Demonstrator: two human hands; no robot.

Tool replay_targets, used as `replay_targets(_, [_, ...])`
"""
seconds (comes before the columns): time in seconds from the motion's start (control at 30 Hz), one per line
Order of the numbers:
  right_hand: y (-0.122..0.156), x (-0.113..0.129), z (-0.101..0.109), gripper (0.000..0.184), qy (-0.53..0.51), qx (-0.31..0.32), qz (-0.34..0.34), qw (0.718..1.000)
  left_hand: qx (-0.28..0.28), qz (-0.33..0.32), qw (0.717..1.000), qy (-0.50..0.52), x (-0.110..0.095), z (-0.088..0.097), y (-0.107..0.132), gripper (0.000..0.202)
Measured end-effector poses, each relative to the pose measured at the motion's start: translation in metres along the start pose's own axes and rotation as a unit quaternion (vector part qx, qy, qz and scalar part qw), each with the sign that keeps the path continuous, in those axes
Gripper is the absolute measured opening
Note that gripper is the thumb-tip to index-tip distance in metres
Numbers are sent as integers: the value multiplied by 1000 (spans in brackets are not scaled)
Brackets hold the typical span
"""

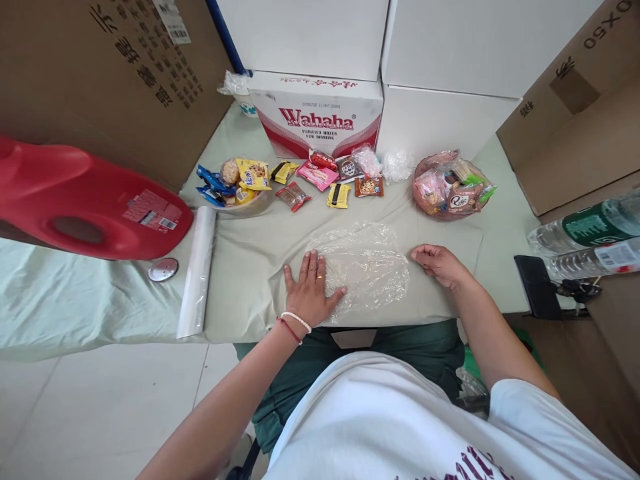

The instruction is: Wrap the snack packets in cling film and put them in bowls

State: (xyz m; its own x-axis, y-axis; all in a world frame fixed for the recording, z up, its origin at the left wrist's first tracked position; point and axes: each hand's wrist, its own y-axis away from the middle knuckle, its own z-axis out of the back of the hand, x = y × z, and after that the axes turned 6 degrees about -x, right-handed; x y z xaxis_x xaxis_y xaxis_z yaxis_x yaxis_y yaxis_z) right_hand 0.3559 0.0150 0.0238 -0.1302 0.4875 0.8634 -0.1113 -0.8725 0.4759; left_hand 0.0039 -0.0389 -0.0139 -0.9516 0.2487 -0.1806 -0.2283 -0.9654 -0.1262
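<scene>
A crinkled sheet of clear plastic film (pixel 373 267) lies spread on the cloth-covered table in front of me. My left hand (pixel 311 290) rests flat on the film's left side, fingers stretched out and thumb apart. Just off the film's right edge is my right hand (pixel 440 263), its fingers curled and pressed together; whether they pinch anything is too small to tell. Beyond the film lie several wrapped snacks, among them a pink packet (pixel 317 175) and a yellow packet (pixel 339 196). A snack-filled bowl (pixel 253 205) stands at left, and a pink bowl (pixel 425 203) of snacks at right.
A white film roll (pixel 197 273) lies left of my left hand, near a large red jug (pixel 100 200) and a round lid (pixel 163 269). A Wahaha carton (pixel 320 120) stands behind the snacks. Plastic bottles (pixel 590 227) and a black phone-like object (pixel 537 287) are at right.
</scene>
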Motion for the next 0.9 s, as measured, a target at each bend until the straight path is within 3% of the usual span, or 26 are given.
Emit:
replay_targets(0.1, [5, -4, 0, 53, 12, -38, 16, 999, -6, -5, 1000, -2, 2, -2, 0, 92])
replay_targets(0.2, [12, -7, -17, 53, 46, -59, 62, 995, -12, -3, 1000, -4, 2, -2, 0, 91])
replay_targets(0.27, [16, -10, -29, 56, 82, -33, 77, 993, -14, -1, 1000, -2, 2, -2, 0, 91])
replay_targets(0.37, [22, -14, -37, 45, 125, 39, 70, 989, -13, 6, 1000, 2, 0, 0, -1, 91])
replay_targets(0.57, [24, -20, -7, 45, 125, 6, 78, 989, -2, 14, 1000, 6, -1, 4, -1, 93])
replay_targets(0.7, [15, -3, 3, 39, 149, -91, 122, 977, 5, 10, 1000, 5, 0, 4, 0, 92])
replay_targets(0.8, [4, 25, -25, 25, 189, -96, 229, 950, 0, 5, 1000, 3, 0, 3, 0, 91])
replay_targets(0.9, [-13, 56, -82, 11, 264, 1, 371, 890, -3, 5, 1000, 0, -1, 3, 0, 91])
